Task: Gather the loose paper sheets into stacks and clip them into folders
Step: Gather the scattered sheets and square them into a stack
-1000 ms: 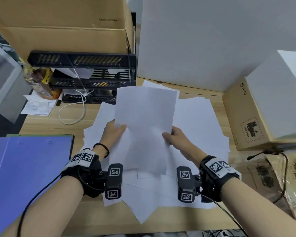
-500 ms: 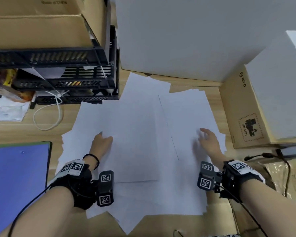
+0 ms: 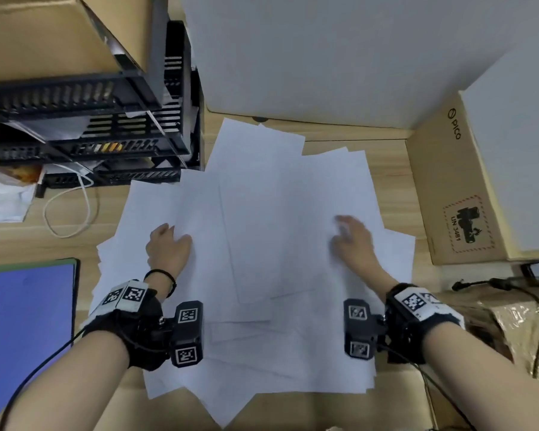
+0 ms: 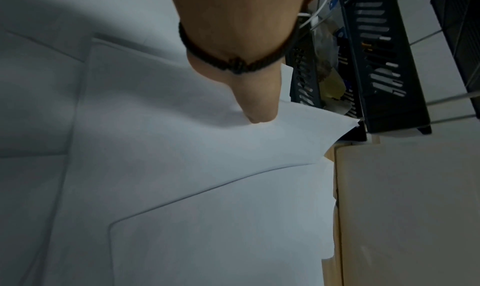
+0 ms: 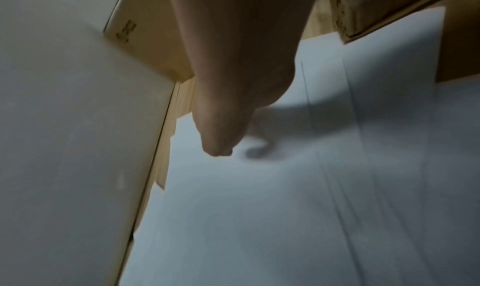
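Wooden bench (image 3: 293, 409) crowded on every side: big pale box (image 3: 324, 51) at the back, cardboard box (image 3: 448, 194) marked PICO to the right, black tray rack (image 3: 112, 132) at back left with a white cable (image 3: 72, 213) looped in front of it. Blue folder (image 3: 25, 321) lying flat at the left edge, apart from the paper and not yet put to use. Loose paper sheets (image 3: 262, 228) fanned over the middle of the bench in an overlapping, skewed spread — no squared stack anywhere. Changed from a second ago: the single sheet then held up between both hands now lies back down among the others, and the hands have moved out wide to opposite sides of the spread. Probably means a switch from picking sheet by sheet to raking the whole spread inward; stacking barely started, clipping nowhere near. Left hand (image 3: 168, 247) resting on the left part of the pile, thumb seen pressing a sheet in the left wrist view, that sheet's far corner buckled up near the rack; fingers largely hidden, so cannot tell whether the grip is spread or pinching an edge. Right hand (image 3: 352, 241) motion-blurred on the right part of the pile, fingers reaching forward, grip spread and holding nothing as far as can be made out.
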`<state>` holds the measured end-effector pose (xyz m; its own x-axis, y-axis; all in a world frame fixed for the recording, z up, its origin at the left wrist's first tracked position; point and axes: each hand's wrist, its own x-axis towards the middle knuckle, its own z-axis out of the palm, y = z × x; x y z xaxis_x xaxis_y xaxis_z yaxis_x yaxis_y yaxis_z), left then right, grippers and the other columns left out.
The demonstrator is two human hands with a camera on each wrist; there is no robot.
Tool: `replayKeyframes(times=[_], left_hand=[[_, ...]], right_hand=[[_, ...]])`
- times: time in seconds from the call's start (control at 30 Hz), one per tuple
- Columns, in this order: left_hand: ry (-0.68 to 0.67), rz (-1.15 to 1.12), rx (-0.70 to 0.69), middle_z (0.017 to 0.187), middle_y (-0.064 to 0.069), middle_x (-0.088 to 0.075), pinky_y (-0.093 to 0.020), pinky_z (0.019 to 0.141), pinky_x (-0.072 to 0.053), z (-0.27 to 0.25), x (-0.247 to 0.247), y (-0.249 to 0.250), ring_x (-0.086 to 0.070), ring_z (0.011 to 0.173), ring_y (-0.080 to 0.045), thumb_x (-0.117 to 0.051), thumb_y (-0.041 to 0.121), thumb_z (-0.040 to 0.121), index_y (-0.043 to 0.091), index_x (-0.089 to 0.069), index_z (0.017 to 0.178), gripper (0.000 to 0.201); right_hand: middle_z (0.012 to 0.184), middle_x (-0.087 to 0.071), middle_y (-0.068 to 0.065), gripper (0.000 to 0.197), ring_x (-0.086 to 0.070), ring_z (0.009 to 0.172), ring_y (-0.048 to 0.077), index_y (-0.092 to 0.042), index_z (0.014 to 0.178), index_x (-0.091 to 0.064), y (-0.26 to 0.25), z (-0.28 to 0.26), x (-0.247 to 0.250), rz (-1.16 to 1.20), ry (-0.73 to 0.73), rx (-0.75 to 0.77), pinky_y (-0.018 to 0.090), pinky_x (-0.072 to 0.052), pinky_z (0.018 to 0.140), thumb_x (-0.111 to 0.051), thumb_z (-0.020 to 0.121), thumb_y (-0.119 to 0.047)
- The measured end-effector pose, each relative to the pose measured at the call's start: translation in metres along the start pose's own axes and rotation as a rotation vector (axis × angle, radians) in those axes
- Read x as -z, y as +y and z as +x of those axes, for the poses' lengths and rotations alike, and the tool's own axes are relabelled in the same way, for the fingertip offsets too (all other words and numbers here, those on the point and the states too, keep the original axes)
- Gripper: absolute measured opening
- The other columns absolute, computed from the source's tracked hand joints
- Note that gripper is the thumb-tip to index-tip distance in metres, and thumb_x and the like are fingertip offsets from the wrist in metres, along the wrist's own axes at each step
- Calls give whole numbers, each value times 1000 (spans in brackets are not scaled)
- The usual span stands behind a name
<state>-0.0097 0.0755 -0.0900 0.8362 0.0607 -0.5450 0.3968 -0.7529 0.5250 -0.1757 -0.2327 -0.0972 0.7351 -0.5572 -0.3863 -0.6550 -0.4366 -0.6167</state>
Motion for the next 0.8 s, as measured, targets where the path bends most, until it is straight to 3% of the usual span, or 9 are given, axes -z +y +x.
replayKeyframes(times=[0.07,0.1,0.2,0.27,0.33,0.4,0.57,0.67,0.8], left_hand=[[-10,-2,30,136,-8,-50,-48,103,-42,7,2,-11,-49,121,-33,-47,43,72,9,-61,110,53],[-4,-16,38,131,-9,-54,-48,100,-45,7,2,-14,-52,116,-34,-47,44,69,9,-62,108,54],[-9,-81,16,102,-8,-64,-33,84,-49,0,2,-8,-60,96,-32,-54,27,82,2,-65,97,31],[-47,-125,-4,90,-7,-64,-32,77,-46,-4,-2,-4,-61,89,-32,-55,20,85,3,-64,91,20],[-89,-150,-15,95,-4,-64,-32,81,-45,-9,-5,-2,-60,94,-30,-55,21,88,14,-62,95,12],[-129,-190,-21,101,-2,-63,-31,84,-45,-12,-7,-3,-59,98,-27,-54,20,90,19,-60,101,12],[-230,-285,-106,117,2,-59,-27,90,-42,-15,-4,-4,-55,108,-19,-53,19,94,18,-53,126,32],[-275,-323,-95,117,4,-56,-18,81,-40,-16,-7,-4,-54,108,-15,-59,27,92,16,-46,130,41],[-225,-312,-42,119,1,-48,-25,90,-38,-19,-14,1,-50,107,-16,-73,27,82,12,-29,135,71]], right_hand=[[149,-39,13,58,-35,139,32,-8,144,-40,7,13,15,64,69,-175,47,-28,114,-59,91,-22],[150,-38,12,64,-34,139,32,-9,146,-36,9,18,16,72,50,-227,47,-29,114,-60,91,-28],[146,-41,13,72,-40,135,33,-7,145,-36,-2,22,-3,85,-1,-219,45,-33,112,-67,86,-34],[142,-42,14,73,-47,127,31,-4,144,-37,-17,16,-23,176,-45,-174,41,-39,107,-71,84,-29],[135,-40,8,72,-51,110,24,-6,144,-36,-30,6,-40,210,-148,-123,29,-45,91,-72,84,-24],[124,-40,5,67,-47,95,17,-8,141,-38,-39,-3,-53,218,-239,-82,22,-41,77,-72,84,-21],[117,-48,3,52,-48,94,14,-9,135,-49,-54,-15,-51,137,-424,-17,22,-38,83,-68,87,-17],[120,-53,2,45,-50,103,13,-14,134,-53,-56,-21,-40,78,-498,-10,21,-38,88,-65,91,-19],[126,-56,2,41,-53,114,14,-18,134,-52,-58,-30,-34,85,-743,-31,18,-40,90,-61,94,-20]])
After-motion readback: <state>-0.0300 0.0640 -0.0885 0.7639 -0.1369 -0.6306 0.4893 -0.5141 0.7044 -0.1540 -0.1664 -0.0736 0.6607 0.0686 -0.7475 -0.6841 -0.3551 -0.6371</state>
